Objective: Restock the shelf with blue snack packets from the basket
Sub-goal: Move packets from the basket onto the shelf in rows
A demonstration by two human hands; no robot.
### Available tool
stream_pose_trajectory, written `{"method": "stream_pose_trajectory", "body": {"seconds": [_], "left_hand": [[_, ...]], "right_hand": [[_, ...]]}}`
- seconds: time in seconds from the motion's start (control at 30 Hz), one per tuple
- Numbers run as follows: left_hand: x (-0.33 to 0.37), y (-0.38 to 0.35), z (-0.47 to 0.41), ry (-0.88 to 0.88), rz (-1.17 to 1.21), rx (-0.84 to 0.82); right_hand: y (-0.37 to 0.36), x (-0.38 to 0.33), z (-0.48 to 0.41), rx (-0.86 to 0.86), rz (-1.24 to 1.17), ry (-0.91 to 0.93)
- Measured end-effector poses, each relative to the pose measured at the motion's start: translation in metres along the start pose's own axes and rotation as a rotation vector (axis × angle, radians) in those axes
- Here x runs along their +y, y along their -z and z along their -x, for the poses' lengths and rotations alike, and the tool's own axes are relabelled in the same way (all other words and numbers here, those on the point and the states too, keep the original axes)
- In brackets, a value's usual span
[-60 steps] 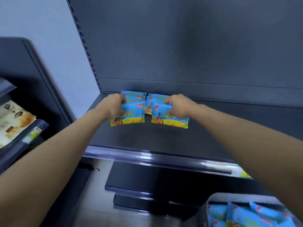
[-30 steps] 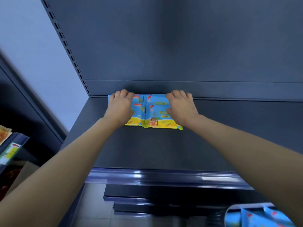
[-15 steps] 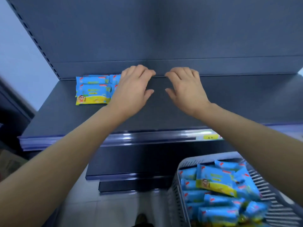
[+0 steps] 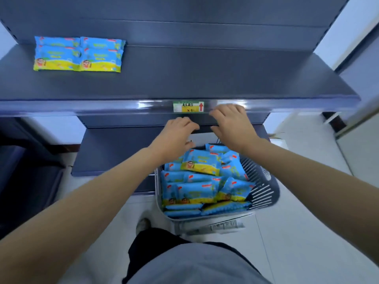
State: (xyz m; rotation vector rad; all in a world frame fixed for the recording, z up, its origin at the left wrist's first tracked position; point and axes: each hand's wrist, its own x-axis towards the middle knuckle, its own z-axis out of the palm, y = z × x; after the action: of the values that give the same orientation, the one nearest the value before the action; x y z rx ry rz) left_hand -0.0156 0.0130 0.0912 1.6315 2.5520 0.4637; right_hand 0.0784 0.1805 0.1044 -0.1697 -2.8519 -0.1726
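Note:
Blue and yellow snack packets (image 4: 79, 54) lie flat in two side-by-side stacks at the back left of the dark grey shelf (image 4: 194, 78). A grey slatted basket (image 4: 264, 193) on the floor below holds several more blue packets (image 4: 202, 181). My left hand (image 4: 176, 138) hovers over the basket's far edge with loosely spread fingers and holds nothing. My right hand (image 4: 233, 126) is just right of it, in front of the shelf's front rail, fingers spread and empty.
A yellow and green price tag (image 4: 188, 107) sits on the shelf's front rail. A lower shelf (image 4: 114, 150) juts out left of the basket. Pale floor tiles (image 4: 297, 232) surround the basket, and my dark trousers and one shoe (image 4: 143, 224) show at the bottom.
Both hands let go of the packets on the shelf and drew back and down to hover above the basket. The view tilted down and right, bringing the full basket into sight.

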Motion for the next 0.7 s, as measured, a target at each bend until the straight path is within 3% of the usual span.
{"method": "stream_pose_trajectory", "body": {"seconds": [0.27,0.4,0.5,0.7], "left_hand": [[0.025,-0.072,0.029,0.221,-0.044,-0.434],[0.021,-0.091,0.040,0.219,-0.053,-0.576],[0.017,-0.099,0.044,0.337,-0.040,-0.625],[0.013,-0.100,0.038,0.346,0.052,-0.628]], "right_hand": [[-0.040,0.008,0.043,-0.393,-0.034,0.070],[-0.062,0.006,0.043,-0.567,-0.078,0.064],[-0.077,0.005,0.036,-0.656,-0.108,0.039],[-0.105,0.007,0.018,-0.817,-0.098,0.031]]}}
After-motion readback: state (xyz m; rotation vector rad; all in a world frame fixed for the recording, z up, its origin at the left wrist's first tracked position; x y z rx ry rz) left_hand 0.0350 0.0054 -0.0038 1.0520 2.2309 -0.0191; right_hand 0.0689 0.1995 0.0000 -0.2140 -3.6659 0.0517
